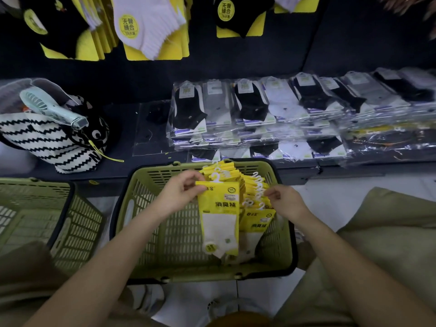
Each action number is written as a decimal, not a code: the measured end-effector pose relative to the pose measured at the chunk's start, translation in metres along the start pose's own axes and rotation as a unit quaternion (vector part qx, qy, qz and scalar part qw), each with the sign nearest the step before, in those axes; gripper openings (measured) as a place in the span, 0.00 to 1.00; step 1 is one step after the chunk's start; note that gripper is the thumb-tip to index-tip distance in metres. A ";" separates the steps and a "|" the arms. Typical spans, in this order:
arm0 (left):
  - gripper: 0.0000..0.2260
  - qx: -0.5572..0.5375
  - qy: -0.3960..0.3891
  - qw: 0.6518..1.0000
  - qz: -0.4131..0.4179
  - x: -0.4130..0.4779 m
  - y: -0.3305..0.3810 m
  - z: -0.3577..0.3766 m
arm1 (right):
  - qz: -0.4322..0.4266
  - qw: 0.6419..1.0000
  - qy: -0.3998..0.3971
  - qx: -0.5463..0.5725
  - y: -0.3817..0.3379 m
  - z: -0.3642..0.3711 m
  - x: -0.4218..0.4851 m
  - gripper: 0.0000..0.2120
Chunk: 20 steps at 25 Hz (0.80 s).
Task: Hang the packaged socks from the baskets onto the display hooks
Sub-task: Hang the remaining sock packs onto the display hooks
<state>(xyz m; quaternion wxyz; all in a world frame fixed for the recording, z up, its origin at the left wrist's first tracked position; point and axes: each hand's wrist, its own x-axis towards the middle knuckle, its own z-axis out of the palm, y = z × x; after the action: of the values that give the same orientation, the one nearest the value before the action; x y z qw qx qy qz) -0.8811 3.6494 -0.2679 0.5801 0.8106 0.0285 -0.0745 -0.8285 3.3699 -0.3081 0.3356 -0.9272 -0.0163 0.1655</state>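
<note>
At 9 o'clock a green basket (35,208) stands on the floor, its slatted walls showing. Above it, at 10 o'clock, a black-and-white striped bag (47,142) sits on a dark shelf (118,161), with a pale handheld fan (52,107) poking out of its mouth.

At centre, a second green basket (151,175) sits between the person's knees. The left hand (181,192) reaches in, its fingers pinching the top edge of a yellow sock pack (219,223) just under the pack's white plastic hook. Held this way, the pack hangs straight and the hook stays free, probably ready to go on a peg.

Just to the right, at 3 o'clock of that pack, the remaining yellow packs (257,223) lean in a row against the basket's right wall, hooks up. The right hand (285,199) is at those hooks with its fingers curled close together; whether they grip one I cannot tell. It seems to be steadying or separating the row.

At 12 o'clock, hung socks (151,27) already fill the display; the pegs themselves are hidden. At 2 o'clock, flat clear-bagged socks (259,109) cover the shelf. The crowded hooks in the basket could snag one another on lifting.
</note>
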 end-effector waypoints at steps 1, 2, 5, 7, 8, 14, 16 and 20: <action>0.11 0.016 -0.025 1.000 0.009 0.000 0.005 0.010 | 0.000 1.000 -0.009 -0.017 0.001 -0.001 0.000 0.13; 0.11 0.046 -0.044 0.998 0.016 0.000 0.008 0.021 | -0.001 0.998 -0.029 -0.051 0.002 -0.001 -0.002 0.13; 0.08 0.158 -0.074 0.985 0.015 -0.006 0.001 0.057 | -0.012 0.984 -0.105 -0.146 0.002 0.004 -0.009 0.20; 0.06 0.185 -0.062 0.981 0.021 -0.012 -0.009 0.080 | -0.024 0.974 -0.152 -0.164 0.001 0.007 -0.011 0.28; 0.06 0.178 -0.051 0.982 0.026 -0.014 -0.013 0.088 | -0.031 0.969 -0.172 -0.174 0.001 0.007 -0.011 0.31; 0.06 0.177 -0.009 0.984 -0.009 -0.004 -0.031 0.095 | -0.040 0.964 -0.187 -0.186 0.001 0.012 -0.008 0.32; 0.12 0.234 -0.014 0.972 -0.028 -0.005 -0.040 0.093 | -0.050 0.969 -0.161 -0.183 0.001 0.016 -0.011 0.27; 0.07 0.156 0.015 0.987 -0.035 0.002 -0.029 0.082 | -0.064 0.990 -0.107 -0.065 -0.006 0.015 -0.011 0.21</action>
<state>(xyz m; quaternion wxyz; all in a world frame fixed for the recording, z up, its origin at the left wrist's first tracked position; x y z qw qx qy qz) -0.8898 3.5811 -0.3216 0.4429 0.8909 0.0535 -0.0856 -0.8429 3.3822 -0.3123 0.2812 -0.9211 -0.1224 0.2400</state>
